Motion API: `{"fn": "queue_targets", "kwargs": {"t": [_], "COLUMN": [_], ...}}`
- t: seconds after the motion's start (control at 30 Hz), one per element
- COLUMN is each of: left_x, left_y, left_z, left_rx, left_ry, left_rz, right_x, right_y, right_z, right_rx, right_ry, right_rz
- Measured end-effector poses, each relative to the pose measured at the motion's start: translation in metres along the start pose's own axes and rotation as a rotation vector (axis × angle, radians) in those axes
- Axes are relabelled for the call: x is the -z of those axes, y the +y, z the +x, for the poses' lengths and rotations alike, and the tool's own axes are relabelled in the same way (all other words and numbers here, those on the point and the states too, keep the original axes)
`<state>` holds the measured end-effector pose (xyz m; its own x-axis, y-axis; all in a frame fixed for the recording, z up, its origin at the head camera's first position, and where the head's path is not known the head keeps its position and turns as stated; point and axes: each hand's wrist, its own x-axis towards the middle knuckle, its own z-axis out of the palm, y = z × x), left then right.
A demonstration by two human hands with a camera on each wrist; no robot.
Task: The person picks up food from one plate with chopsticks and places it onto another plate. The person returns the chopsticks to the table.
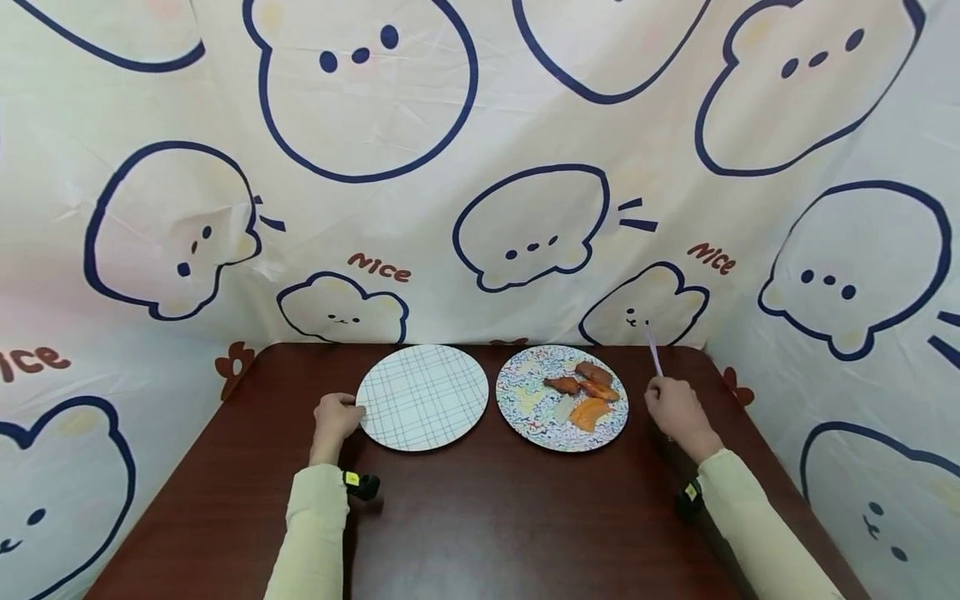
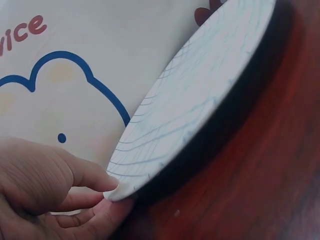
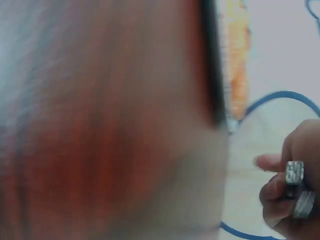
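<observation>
My left hand pinches the left rim of a round white plate with a thin grid pattern. In the left wrist view the thumb lies on top of the plate's rim and fingers are beneath it. My right hand holds a slim lilac utensil pointing up and away; its kind cannot be made out. Small silver patterned pieces show at the curled fingers in the right wrist view. Left of that hand lies a speckled multicoloured plate with browned meat pieces and an orange piece.
Both plates are side by side near the far edge of a dark brown table. A printed cloth with cartoon bears hangs close behind the table and along both sides. Each wrist bears a dark band.
</observation>
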<state>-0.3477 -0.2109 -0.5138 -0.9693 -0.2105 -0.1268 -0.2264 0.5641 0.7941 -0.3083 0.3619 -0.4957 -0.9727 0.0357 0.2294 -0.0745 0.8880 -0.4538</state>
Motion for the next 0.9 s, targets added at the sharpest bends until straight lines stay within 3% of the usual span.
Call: {"fn": "queue_targets", "kwargs": {"t": [0.1,0.23,0.4,0.57,0.63,0.8,0.87,0.9], "left_x": [0.001,0.001,-0.001,-0.003,-0.004,-0.005,-0.005,-0.006], "left_y": [0.000,0.001,-0.001,-0.001,-0.001,-0.003,-0.004,-0.005], "left_z": [0.000,-0.002,-0.005,-0.007,-0.007,-0.007,-0.006,-0.006], "left_rx": [0.014,0.016,0.014,-0.011,-0.022,-0.021,-0.020,-0.019], "left_ry": [-0.013,-0.012,0.000,0.031,0.036,0.032,0.031,0.032], "left_rz": [-0.006,-0.025,-0.048,-0.061,-0.065,-0.074,-0.077,-0.077], "right_x": [0.013,0.026,0.034,0.038,0.037,0.035,0.037,0.038], "right_y": [-0.009,-0.019,-0.034,-0.053,-0.061,-0.082,-0.090,-0.092], "right_z": [-0.001,-0.002,-0.004,-0.009,-0.012,-0.018,-0.022,-0.025], "right_rx": [0.045,0.065,0.070,0.154,0.199,0.327,0.375,0.432], "right_ry": [0.114,0.177,0.123,0.090,0.139,0.388,0.448,0.452], "right_rz": [0.045,0.083,0.126,0.213,0.225,0.271,0.316,0.163]}}
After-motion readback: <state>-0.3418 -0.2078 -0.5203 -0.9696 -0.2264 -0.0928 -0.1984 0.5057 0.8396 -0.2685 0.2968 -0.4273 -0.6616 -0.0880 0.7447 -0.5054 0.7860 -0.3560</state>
